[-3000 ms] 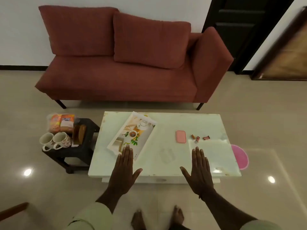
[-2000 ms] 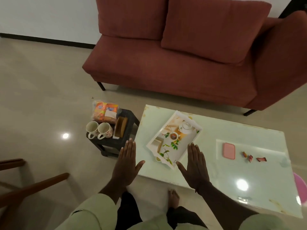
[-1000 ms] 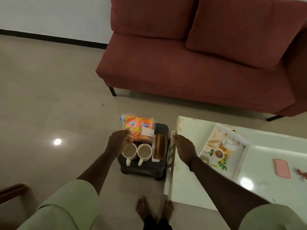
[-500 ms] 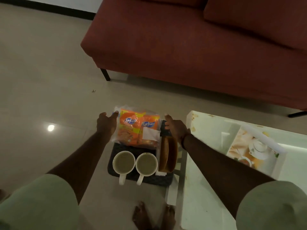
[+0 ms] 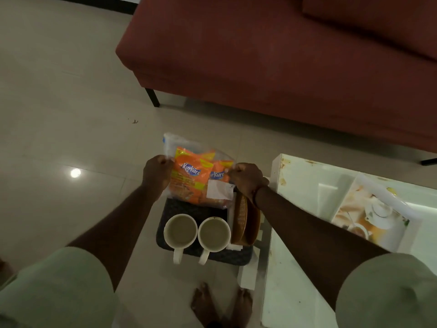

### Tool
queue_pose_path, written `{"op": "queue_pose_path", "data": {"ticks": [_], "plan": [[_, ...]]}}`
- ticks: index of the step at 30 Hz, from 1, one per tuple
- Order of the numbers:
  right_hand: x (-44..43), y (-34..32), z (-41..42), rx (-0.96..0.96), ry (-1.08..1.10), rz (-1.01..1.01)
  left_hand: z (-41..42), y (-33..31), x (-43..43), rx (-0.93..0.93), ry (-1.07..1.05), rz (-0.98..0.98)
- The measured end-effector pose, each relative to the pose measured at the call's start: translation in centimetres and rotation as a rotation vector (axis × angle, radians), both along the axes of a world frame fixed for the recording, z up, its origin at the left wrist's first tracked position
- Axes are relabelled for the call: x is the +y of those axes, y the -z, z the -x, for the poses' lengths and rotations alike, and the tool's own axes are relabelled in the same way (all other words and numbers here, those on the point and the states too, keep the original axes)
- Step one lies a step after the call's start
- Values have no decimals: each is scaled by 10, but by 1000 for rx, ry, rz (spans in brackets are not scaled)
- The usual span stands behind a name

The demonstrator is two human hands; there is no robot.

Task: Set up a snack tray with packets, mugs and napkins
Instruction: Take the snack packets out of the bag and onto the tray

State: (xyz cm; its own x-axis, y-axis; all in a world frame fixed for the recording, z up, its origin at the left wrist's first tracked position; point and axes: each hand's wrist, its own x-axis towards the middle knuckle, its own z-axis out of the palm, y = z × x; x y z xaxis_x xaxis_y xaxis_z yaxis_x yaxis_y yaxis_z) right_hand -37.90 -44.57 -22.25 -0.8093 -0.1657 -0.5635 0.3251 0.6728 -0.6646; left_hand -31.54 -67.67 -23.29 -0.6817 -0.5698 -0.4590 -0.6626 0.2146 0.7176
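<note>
You are gripping the clear bag of orange snack packets (image 5: 197, 179) from both sides: your left hand (image 5: 157, 175) is closing on its left edge and your right hand (image 5: 246, 179) is pinching its right edge, both with fingers curled tight on the plastic. The bag is sitting at the far end of the small dark stool (image 5: 203, 233), beside the white tabletop (image 5: 298, 209).

The likely trouble is the loose plastic. If you are lifting by the edges alone, the film is probably going to stretch or slip, and the packets could be sagging out through an open end; whether the bag is sealed cannot be told. Dragging it toward you risks knocking the two mugs (image 5: 197, 232), which are standing touching each other just in front of the bag, handles pointing at you. Your right wrist is passing right over the brown woven holder (image 5: 244, 223), standing on edge at the stool's right side, so a careless pull could be tipping it.

The printed tray (image 5: 369, 209) is lying on the tabletop to your right, well apart from the bag. The tabletop's raised edge is standing between stool and tray, so you are needing to lift clear over it. The red sofa (image 5: 283, 55) is behind.
</note>
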Motion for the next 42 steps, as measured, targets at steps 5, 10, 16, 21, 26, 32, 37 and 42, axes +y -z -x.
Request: {"op": "queue_pose_path", "data": {"ticks": [5,10,16,21,26,32,37,42], "plan": [[5,-35,-9,84,56,104,-6,-45,5,170,28,122],[25,-106,-32,190,135,234,-27,-123,18,326,72,115],[78,-211,-95,360,220,300,-82,-223,60,400,174,36],[138,-279,-152,480,328,296,-132,-289,128,446,229,-175],[214,-311,-204,520,396,246,-163,-322,193,517,230,-360],[309,-330,-248,497,490,229,-180,-351,285,504,287,-487],[386,-335,-267,487,465,237,-182,-369,355,404,310,-566],[457,-335,-278,440,368,236,-189,-379,430,484,235,-643]]}}
